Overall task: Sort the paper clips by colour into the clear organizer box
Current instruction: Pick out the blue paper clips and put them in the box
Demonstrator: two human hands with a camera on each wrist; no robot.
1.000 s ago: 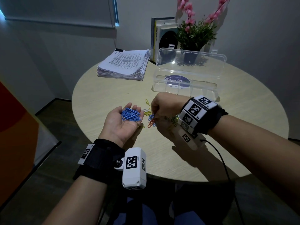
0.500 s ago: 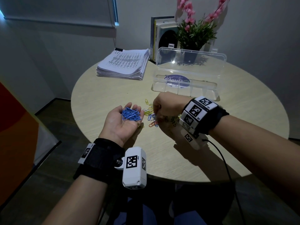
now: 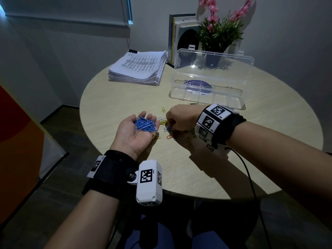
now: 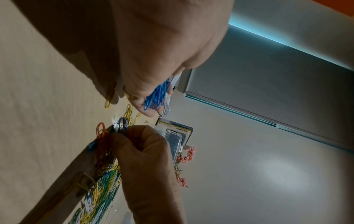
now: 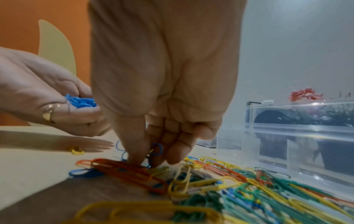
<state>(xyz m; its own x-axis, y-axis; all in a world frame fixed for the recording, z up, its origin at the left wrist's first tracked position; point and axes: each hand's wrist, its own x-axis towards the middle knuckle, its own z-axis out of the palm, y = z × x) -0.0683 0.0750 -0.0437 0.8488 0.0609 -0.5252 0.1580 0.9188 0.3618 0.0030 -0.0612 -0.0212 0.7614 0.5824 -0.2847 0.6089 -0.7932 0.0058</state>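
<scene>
My left hand [image 3: 132, 132] lies palm up over the table's near left, cupping a heap of blue paper clips [image 3: 145, 124], which also shows in the right wrist view [image 5: 82, 102]. Just right of it my right hand [image 3: 170, 129] reaches down into the mixed pile of coloured clips [image 5: 249, 191]. Its thumb and forefinger pinch a blue clip [image 5: 157, 149] [image 4: 122, 123] beside some orange clips [image 5: 124, 168]. The clear organizer box [image 3: 206, 98] stands open behind the right hand, its lid [image 3: 213, 63] upright and its compartments looking bare. My right hand hides much of the pile in the head view.
A thick stack of printed paper [image 3: 138, 69] lies at the back left of the round table [image 3: 260, 141]. Books [image 3: 177, 36] and a potted pink-flowered plant [image 3: 218, 35] stand behind the box. Stray yellow clips [image 3: 163, 109] lie beyond the hands.
My right hand has shifted slightly away from me over the pile while its fingers close on a blue clip. The left hand has stayed put with its heap.
</scene>
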